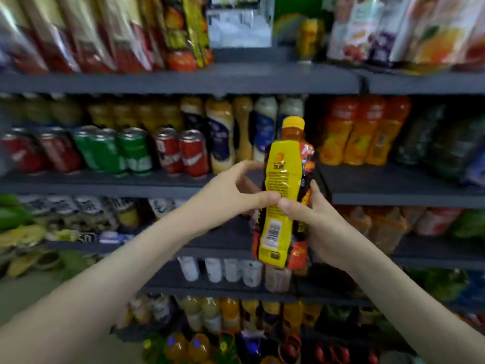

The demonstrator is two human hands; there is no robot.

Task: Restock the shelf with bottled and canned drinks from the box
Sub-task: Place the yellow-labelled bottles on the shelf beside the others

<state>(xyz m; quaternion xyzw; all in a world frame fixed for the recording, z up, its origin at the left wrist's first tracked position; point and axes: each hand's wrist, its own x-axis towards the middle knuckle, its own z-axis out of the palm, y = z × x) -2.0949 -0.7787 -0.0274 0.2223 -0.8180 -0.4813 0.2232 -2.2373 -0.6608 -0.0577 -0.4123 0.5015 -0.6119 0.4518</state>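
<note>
Two hands: left hand [231, 195], right hand [319, 222], fingers [267, 198] curled round bottle [283, 177]; shelf [393, 186] stock blurred

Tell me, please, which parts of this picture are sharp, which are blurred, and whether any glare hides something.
Head view: the bottle and the left hand and right hand holding it are fairly sharp, its barcode visible; in the same head view, the cans and snack bags behind are smeared, labels unreadable; light is even, with mild sheen on the bags only.
</note>
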